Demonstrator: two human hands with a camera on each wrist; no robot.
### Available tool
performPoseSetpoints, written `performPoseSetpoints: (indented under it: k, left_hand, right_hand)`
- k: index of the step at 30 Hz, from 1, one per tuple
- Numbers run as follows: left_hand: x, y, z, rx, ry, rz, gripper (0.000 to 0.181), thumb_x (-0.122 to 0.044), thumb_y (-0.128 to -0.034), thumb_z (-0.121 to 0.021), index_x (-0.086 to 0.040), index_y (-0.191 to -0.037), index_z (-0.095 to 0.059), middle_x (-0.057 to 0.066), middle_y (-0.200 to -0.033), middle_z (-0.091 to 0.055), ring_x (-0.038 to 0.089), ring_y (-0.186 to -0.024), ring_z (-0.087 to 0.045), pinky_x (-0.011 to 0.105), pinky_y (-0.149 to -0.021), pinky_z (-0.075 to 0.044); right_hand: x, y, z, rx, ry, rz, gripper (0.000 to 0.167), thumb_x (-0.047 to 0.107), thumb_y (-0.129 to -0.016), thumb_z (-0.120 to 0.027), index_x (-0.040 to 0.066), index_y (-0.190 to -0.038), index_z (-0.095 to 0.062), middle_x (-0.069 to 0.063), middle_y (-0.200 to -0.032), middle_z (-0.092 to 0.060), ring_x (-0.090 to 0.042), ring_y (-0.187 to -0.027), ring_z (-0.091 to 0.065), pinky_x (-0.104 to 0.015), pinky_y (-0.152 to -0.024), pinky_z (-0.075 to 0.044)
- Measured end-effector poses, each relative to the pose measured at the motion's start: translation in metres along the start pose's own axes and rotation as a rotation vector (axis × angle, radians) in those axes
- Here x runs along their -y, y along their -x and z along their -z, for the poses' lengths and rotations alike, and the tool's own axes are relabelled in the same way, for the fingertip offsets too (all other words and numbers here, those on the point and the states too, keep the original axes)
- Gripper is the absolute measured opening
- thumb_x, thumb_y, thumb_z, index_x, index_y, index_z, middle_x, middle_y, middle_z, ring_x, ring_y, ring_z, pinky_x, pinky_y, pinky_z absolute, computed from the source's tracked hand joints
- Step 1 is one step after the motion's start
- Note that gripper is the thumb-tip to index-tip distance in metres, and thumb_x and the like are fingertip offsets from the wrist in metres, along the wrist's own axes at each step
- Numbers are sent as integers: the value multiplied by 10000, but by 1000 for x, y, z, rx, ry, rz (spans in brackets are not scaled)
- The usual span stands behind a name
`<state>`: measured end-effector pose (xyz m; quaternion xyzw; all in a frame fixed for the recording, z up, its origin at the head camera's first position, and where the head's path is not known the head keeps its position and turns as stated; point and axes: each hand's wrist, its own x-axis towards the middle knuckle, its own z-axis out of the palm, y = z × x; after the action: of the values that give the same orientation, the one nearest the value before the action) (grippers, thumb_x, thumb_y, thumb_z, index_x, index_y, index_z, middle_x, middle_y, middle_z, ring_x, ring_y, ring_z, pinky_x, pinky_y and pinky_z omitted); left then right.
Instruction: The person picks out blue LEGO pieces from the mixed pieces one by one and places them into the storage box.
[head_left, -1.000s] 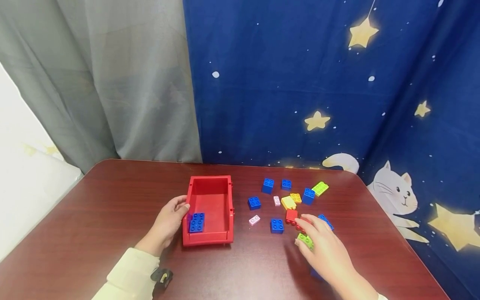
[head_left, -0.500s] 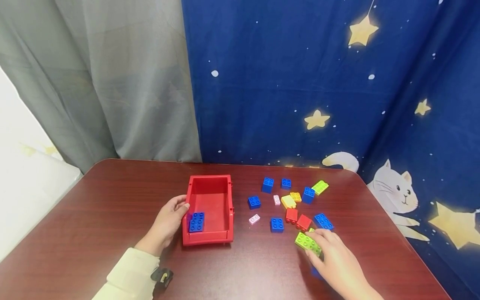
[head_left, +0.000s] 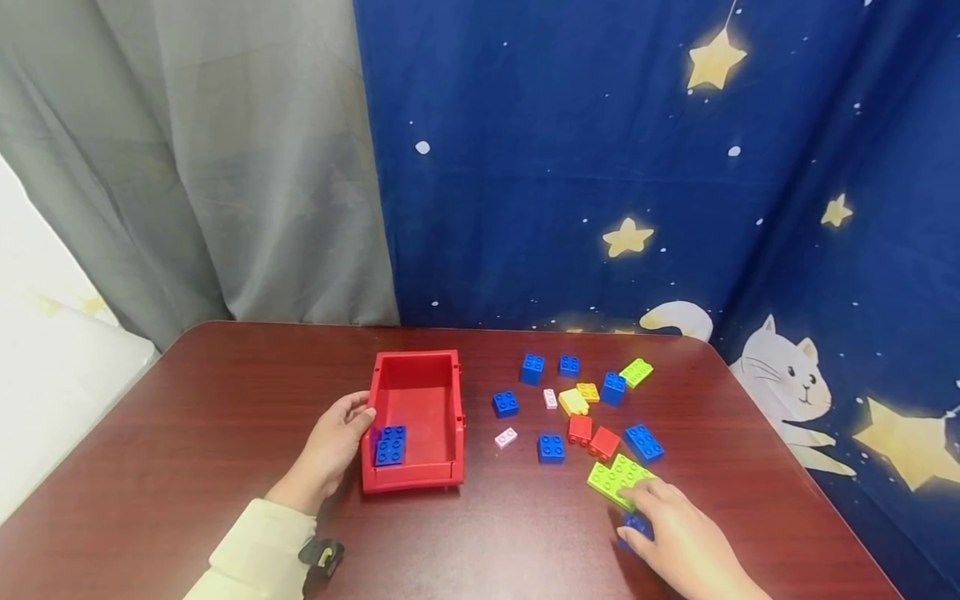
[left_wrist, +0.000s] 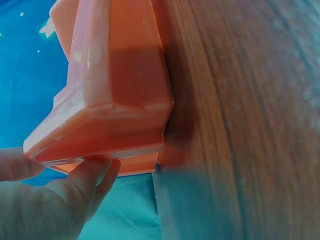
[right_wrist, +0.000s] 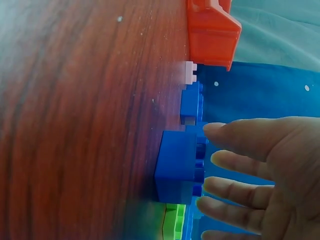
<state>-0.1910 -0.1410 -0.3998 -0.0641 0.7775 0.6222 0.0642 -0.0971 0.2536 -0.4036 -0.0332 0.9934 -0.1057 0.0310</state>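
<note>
My left hand point(head_left: 330, 446) grips the left side wall of a red open box point(head_left: 418, 477), thumb on the rim. In the left wrist view, the fingers point(left_wrist: 82, 182) curl against the edge of the box. A blue building brick point(head_left: 390, 450) lies inside it. My right hand point(head_left: 686, 533) hovers at a blue brick point(right_wrist: 175, 167) near the front right, its fingers spread and loosely bent. The right wrist view shows the thumb and fingers beside that brick's studs, not closed round it. Just beyond lies a lime green studded piece point(head_left: 618, 479); whether it is one brick or two, I cannot tell.
Red bricks point(head_left: 580, 428), pink bricks point(head_left: 506, 437), yellow pieces point(head_left: 573, 402) and several blue bricks point(head_left: 551, 448) lie scattered right of the box. Another lime green brick point(head_left: 637, 372) lies farther back. Curtains hang behind the table point(head_left: 247, 400).
My right hand has moved from over the red and green bricks toward the front, to the blue brick, uncovering the green piece. My left hand and the box have stayed in place.
</note>
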Motion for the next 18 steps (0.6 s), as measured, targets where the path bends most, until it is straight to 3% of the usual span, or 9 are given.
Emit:
performPoseSetpoints:
  k: [6,18]
  left_hand:
    - [2,-1,0,5,-2,-2,538,-211,-1020,-454,-30,-1489,-260,241,-1463,-356,436,-1319,-384,531,-1053,-377]
    - [2,-1,0,8,3,-16,519,-188,-1022,-447,-11,-1477,-272,256,-1454,-369,438,-1313,-397,532,-1051,-378]
  right_hand:
    - [-3,0,-2,16,12,4,450,367,-740,-813,136,-1105,-687,-41,-1093,-624,-201,-949,-558,-523,-861,-526]
    - [-5,-3,-5,137,-14,-62,426,403,-741,-802,167,-1075,-684,-13,-1065,-640,-209,-922,-558,-576,-877,-504]
